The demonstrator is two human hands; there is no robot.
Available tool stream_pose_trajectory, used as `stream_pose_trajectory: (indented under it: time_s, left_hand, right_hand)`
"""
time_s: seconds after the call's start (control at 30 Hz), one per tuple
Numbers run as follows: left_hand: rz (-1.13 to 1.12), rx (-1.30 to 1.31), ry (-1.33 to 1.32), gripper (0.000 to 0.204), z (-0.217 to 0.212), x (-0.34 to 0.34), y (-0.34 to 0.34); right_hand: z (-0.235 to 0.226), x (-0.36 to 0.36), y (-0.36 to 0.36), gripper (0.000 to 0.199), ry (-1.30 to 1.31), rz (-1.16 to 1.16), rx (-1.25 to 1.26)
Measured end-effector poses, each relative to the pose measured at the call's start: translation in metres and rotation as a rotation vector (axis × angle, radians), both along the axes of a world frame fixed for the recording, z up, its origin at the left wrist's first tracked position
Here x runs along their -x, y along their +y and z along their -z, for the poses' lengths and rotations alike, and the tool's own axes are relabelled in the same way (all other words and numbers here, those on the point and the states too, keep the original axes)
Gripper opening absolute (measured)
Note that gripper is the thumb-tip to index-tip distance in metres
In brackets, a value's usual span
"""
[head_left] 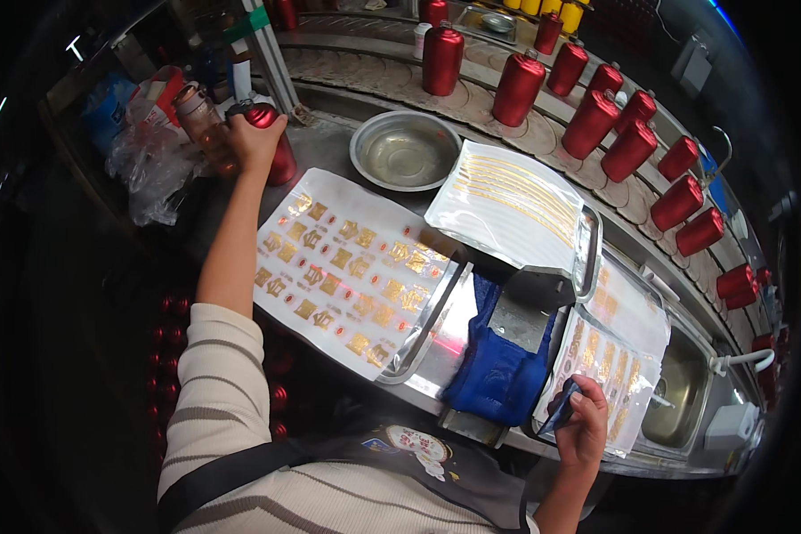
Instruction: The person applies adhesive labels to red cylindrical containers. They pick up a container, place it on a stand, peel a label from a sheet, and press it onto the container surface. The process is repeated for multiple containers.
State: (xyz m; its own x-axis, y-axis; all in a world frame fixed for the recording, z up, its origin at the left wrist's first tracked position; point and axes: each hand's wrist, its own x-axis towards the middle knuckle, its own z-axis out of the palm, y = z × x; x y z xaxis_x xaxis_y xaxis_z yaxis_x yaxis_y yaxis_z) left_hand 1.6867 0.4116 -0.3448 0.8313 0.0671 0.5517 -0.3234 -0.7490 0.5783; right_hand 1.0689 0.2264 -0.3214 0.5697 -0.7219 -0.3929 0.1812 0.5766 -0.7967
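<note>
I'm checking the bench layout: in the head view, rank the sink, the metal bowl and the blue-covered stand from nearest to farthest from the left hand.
Measured from the left hand:
1. Metal bowl, to its right, beside the track of red bottles.
2. Blue-covered stand, lower right, by the bench's front edge.
3. Sink, farthest right.

Passage noted along the flat grey countertop [326, 142] between the glossy metallic-red bottle [281, 162] at the left hand [252, 142] and the round steel bowl [369, 149]; low route also over the flat white sheet of gold decals [343, 236]. Obstacle: blue cloth-wrapped stand [497, 378] rises between that sheet and the right hand [585, 423].
</note>
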Motion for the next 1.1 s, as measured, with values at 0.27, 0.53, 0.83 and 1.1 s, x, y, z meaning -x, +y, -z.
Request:
stream_pose_trajectory:
  time_s: [0.27, 0.53, 0.83, 1.1]
  left_hand:
    - [0.530, 0.253, 0.022, 0.064, -0.081, 0.112, 0.016]
    - [1.492, 0.929, 1.314, 0.084, -0.063, 0.363, -0.056]
    - [1.276, 0.208, 1.260, 0.093, -0.048, 0.411, -0.092]
    - [1.332, 0.157, 1.012, 0.097, -0.029, 0.405, -0.112]
  right_hand:
    - [-0.011, 0.006, 0.004, 0.016, 0.316, -0.163, 0.205]
    - [0.007, -0.052, 0.052, 0.117, 0.013, -0.563, 0.883]
    - [0.002, -0.007, 0.047, 0.122, 0.409, -0.359, 1.002]
    - [0.018, -0.021, 0.037, 0.117, 0.720, -0.335, 1.221]
